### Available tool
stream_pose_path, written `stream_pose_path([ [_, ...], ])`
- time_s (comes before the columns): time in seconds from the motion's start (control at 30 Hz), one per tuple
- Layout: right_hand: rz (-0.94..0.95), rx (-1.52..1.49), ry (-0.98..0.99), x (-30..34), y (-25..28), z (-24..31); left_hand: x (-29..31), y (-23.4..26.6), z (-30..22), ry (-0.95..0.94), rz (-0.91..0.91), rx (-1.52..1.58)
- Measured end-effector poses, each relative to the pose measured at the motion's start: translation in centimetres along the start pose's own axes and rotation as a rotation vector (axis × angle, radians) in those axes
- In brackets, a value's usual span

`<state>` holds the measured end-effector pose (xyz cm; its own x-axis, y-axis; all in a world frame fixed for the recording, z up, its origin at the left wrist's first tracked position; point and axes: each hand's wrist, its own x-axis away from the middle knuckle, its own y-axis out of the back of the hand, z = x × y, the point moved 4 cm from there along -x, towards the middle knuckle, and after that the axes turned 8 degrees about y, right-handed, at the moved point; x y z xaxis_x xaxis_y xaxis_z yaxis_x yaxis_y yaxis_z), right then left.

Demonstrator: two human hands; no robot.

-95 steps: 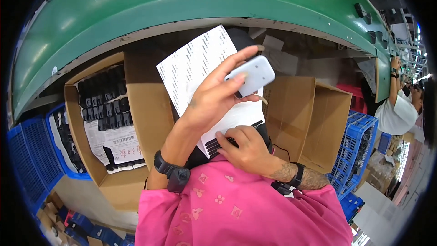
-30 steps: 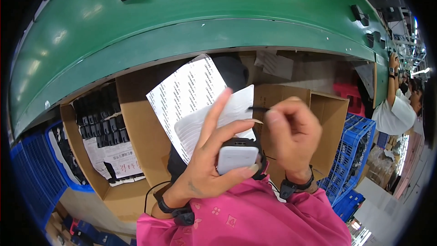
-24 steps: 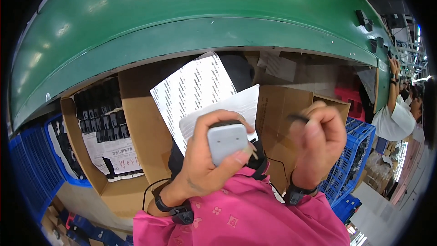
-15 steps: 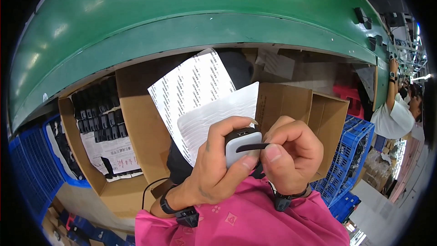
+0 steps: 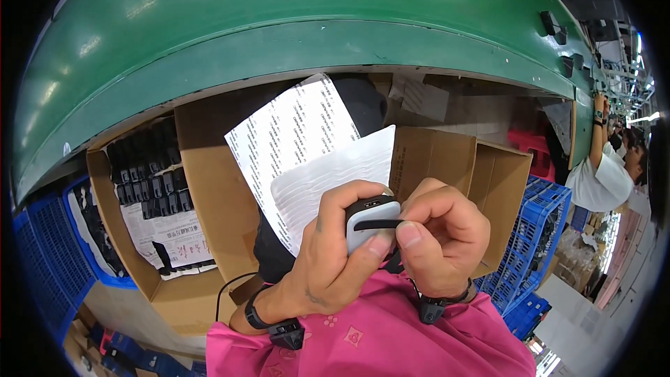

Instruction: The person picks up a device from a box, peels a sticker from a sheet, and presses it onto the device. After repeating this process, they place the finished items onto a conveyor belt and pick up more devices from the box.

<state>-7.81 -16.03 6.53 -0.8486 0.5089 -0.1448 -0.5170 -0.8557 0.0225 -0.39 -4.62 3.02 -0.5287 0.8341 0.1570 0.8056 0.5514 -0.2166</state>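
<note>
My left hand (image 5: 328,253) is closed around a small black device with a light grey face (image 5: 359,236) and a port on its top edge. Pinched between thumb and fingertips of my right hand (image 5: 447,241) is a thin black strip (image 5: 377,224). Its free end lies across the upper part of the grey face; whether it is stuck down I cannot tell. Behind the device, over my lap, rest a white sheet with a wavy surface (image 5: 331,171) and a printed white sheet (image 5: 296,126).
Ahead runs a green workbench (image 5: 335,42) with several black devices on it. At left, a cardboard box (image 5: 202,202) holds rows of black devices; a blue crate (image 5: 52,251) stands beyond. Another carton (image 5: 502,195) and blue crates (image 5: 537,230) are at right, with a co-worker (image 5: 601,180) farther off.
My right hand has shifted slightly left. The black strip's free end now reaches farther left across the grey face and lies straighter. My left hand keeps its hold on the device.
</note>
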Motion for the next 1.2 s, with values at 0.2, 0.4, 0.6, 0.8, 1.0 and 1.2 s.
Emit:
stream_pose_path([
  [0.2,-0.015,-0.010,-0.016,0.13,-0.03,-0.21,0.04,0.04,0.00,-0.016,-0.015,-0.028],
  [0.4,-0.025,-0.014,-0.007,0.28,0.06,-0.42,-0.01,0.00,-0.05,0.032,-0.002,-0.015],
  [0.6,-0.031,-0.028,-0.007,0.25,-0.06,-0.48,-0.13,-0.02,-0.19,-0.013,-0.004,-0.050],
  [0.8,-0.039,-0.030,-0.065,0.31,-0.03,-0.56,-0.10,0.03,-0.18,0.047,-0.008,-0.046],
  [1.0,-0.032,-0.041,-0.058,0.41,-0.04,-0.62,-0.04,0.02,-0.06,0.043,-0.010,-0.050],
  [1.2,-0.039,-0.058,-0.017,0.38,-0.11,-0.63,-0.07,0.00,-0.11,0.045,-0.008,-0.032],
])
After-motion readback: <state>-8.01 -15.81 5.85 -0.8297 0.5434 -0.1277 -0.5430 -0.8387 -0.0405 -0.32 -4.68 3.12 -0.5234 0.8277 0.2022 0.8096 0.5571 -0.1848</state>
